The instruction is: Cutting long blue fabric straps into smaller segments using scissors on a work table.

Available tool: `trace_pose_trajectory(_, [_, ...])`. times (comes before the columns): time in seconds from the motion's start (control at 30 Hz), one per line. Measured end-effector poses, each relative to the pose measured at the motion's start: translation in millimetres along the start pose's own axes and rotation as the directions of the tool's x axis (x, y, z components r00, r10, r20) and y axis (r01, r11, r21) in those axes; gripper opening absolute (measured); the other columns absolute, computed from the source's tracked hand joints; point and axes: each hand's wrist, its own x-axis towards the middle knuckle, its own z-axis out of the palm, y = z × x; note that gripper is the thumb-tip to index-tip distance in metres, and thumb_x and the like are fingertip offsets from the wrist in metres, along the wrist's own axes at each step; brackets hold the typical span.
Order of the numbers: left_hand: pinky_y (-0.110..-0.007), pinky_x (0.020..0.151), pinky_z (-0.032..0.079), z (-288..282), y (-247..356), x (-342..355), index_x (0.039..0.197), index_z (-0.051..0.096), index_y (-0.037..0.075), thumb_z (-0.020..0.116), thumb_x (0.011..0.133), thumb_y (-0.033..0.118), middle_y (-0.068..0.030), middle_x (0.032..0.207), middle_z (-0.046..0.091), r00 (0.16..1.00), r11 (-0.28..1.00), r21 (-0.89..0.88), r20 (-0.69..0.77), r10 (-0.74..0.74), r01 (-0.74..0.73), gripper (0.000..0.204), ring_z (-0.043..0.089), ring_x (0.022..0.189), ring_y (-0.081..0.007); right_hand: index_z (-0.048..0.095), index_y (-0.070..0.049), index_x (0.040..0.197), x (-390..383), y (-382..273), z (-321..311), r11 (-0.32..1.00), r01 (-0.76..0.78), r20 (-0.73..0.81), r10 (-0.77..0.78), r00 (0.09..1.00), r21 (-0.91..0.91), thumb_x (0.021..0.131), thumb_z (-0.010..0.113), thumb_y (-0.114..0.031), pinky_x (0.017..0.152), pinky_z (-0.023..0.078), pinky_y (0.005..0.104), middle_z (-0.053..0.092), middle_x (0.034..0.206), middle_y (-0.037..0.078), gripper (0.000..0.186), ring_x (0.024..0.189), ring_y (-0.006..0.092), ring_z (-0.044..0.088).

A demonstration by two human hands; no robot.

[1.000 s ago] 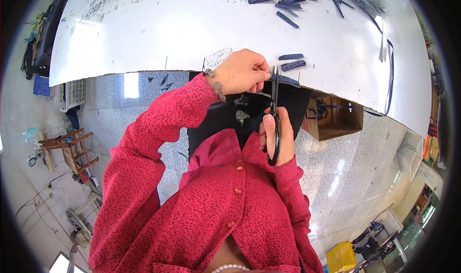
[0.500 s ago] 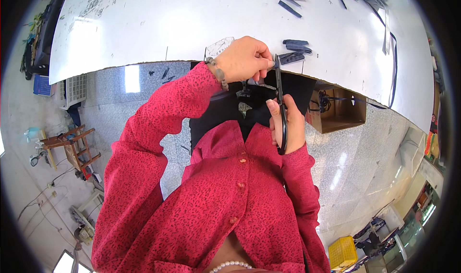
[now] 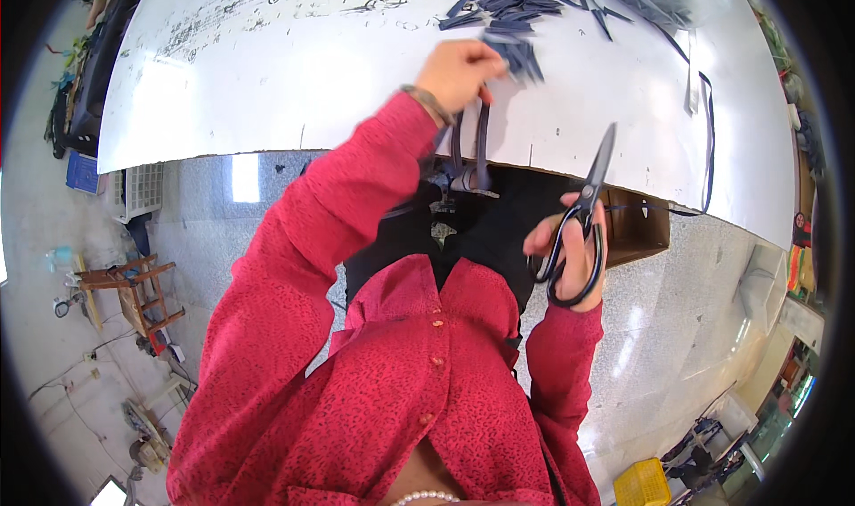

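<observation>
My left hand [image 3: 459, 68] is over the white table, its fingers closed and slightly blurred. Dark blue fabric strips [image 3: 482, 145] hang below it, past the table's edge toward my lap; they seem to run from its grip. Right at the fingertips is a small bunch of short cut strips [image 3: 524, 58], partly smeared, and I cannot tell whether the fingers touch it. With its blades together and pointing away from me, a pair of black-handled scissors [image 3: 598, 172] rests in my right hand [image 3: 577, 257], fingers through the loops.
A heap of short dark strips [image 3: 508, 3] lies farther back on the white table [image 3: 232, 96]. At the right are a long dark strip [image 3: 710, 150] and a clear plastic bag [image 3: 699, 3]. Under the edge stands a cardboard box [image 3: 637, 225]. A wooden stool [image 3: 138, 301] stands left.
My left hand has moved away from me, and the short strips from the table edge now lie near the heap. The scissors have left the strip and swung right, their blades together.
</observation>
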Motion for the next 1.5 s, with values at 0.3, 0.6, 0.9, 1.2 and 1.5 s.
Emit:
trace_pose_trajectory(0.3, [-0.016,0.046,0.039,19.1,23.3,-101.6,0.097,0.066,0.002,0.063,0.088,0.012,-0.0026,0.076,0.067,0.952,0.970,-0.127,0.255,-0.170,0.208,0.014,0.055,0.054,-0.0040,0.033,0.000,0.120,34.7,-10.8,16.2,0.949,0.237,-0.008,-0.244,0.970,-0.208,0.083,0.070,-0.007,0.078,0.049,0.0290,0.059,0.094,0.013,0.052,0.089,0.0198,0.060])
trace_pose_trajectory(0.6, [-0.018,0.048,0.042,17.9,17.9,-110.8,0.095,0.067,-0.001,0.062,0.087,0.010,-0.0044,0.074,0.066,0.943,0.967,-0.117,0.276,-0.186,0.226,0.014,0.057,0.055,-0.0058,0.036,-0.002,0.116,28.6,-9.1,31.3,0.961,0.119,-0.019,-0.128,0.992,-0.251,0.082,0.064,0.001,0.076,0.047,0.0253,0.059,0.090,0.010,0.044,0.082,0.0144,0.058])
trace_pose_trajectory(0.9, [-0.020,0.050,0.044,0.6,12.3,-119.8,0.098,0.068,-0.002,0.061,0.088,0.008,-0.0075,0.076,0.068,0.966,0.994,0.026,0.235,-0.108,0.105,0.016,0.057,0.054,-0.0066,0.037,-0.002,0.114,30.0,-6.9,32.9,0.962,0.152,-0.098,-0.178,0.979,-0.228,0.079,0.061,0.006,0.069,0.049,0.0242,0.058,0.086,0.009,0.043,0.074,0.0129,0.058])
trace_pose_trajectory(1.2, [-0.020,0.051,0.044,-1.4,7.4,-125.8,0.104,0.061,0.001,0.055,0.092,0.010,-0.0042,0.077,0.064,0.970,0.970,0.238,0.244,-0.012,-0.048,0.017,0.056,0.056,-0.0055,0.039,-0.002,0.114,29.3,-7.6,36.1,0.929,0.180,-0.094,-0.221,0.971,-0.324,0.079,0.063,0.004,0.075,0.047,0.0256,0.058,0.089,0.009,0.043,0.081,0.0128,0.056])
trace_pose_trajectory(1.5, [-0.031,0.069,0.051,-7.5,6.3,-144.3,0.112,0.054,0.001,0.050,0.090,0.009,-0.0129,0.089,0.065,0.946,0.997,0.069,0.325,0.013,-0.037,0.024,0.066,0.075,-0.0204,0.039,-0.001,0.118,26.2,-22.5,40.7,0.910,0.269,0.018,-0.278,0.960,-0.315,0.079,0.060,0.005,0.067,0.049,0.0229,0.060,0.089,0.011,0.044,0.073,0.0120,0.058])
